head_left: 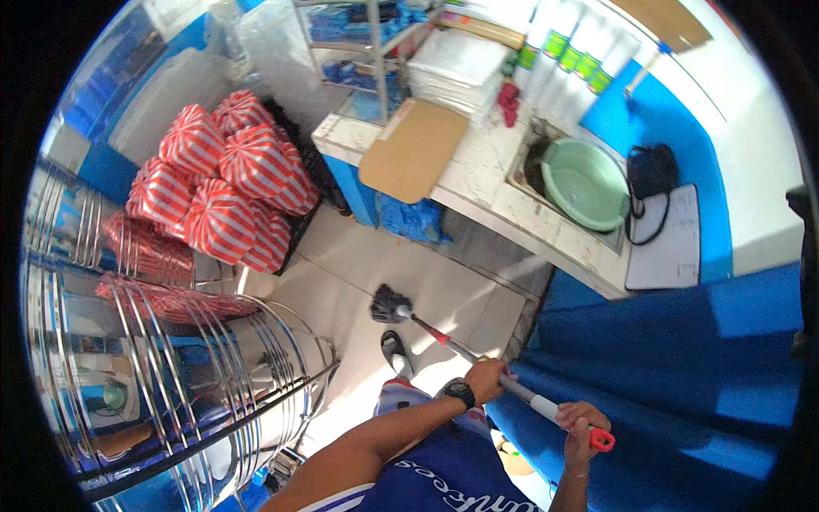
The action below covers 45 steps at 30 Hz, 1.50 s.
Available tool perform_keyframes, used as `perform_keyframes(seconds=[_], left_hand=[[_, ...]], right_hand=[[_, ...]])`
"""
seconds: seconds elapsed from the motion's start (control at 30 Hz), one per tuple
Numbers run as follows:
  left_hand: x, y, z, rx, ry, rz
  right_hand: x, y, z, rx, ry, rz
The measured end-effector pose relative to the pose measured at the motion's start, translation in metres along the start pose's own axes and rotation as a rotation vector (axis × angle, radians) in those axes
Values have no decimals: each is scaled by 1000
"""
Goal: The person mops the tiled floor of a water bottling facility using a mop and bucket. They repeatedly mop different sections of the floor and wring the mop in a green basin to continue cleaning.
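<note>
My left hand (487, 382), with a dark watch on its wrist, is wrapped around the grey shaft of a long-handled broom (463, 351). Higher up, near the red end cap, my right hand (581, 427) grips the same handle. The shaft slants away from me, down to the left. Its dark grey bristle head (389, 304) is at the tiled floor (345, 249), just beyond my sandalled foot (395, 352). A second foot cannot be made out.
Red-and-white striped bags (221, 211) are piled on the left, behind a chrome-railed rack (192, 358). A counter (477, 163) carries cardboard (416, 150) and a green basin (585, 184) over a sink. A blue curtain (665, 365) hangs close on my right.
</note>
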<state>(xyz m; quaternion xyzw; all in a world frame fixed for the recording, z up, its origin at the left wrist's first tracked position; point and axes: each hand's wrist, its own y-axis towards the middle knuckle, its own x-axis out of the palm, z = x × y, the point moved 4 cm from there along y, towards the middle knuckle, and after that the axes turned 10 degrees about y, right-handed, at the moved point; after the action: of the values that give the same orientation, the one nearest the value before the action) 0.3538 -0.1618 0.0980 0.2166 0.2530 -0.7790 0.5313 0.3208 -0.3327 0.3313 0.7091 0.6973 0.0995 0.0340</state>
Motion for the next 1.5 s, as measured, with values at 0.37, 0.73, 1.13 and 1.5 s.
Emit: perform_keyframes(seconds=[0.37,0.73,1.13,1.5], left_hand=[[129,16,143,354,-46,-371],[96,34,127,374,288,-492],[-130,98,-134,-57,271,-195],[-262,24,-342,-424,436,268]], right_hand=[[-73,-85,-69,-161,-167,442],[-75,-76,-39,-225,-122,317],[135,91,100,-44,7,38],[329,98,197,128,148,-444]])
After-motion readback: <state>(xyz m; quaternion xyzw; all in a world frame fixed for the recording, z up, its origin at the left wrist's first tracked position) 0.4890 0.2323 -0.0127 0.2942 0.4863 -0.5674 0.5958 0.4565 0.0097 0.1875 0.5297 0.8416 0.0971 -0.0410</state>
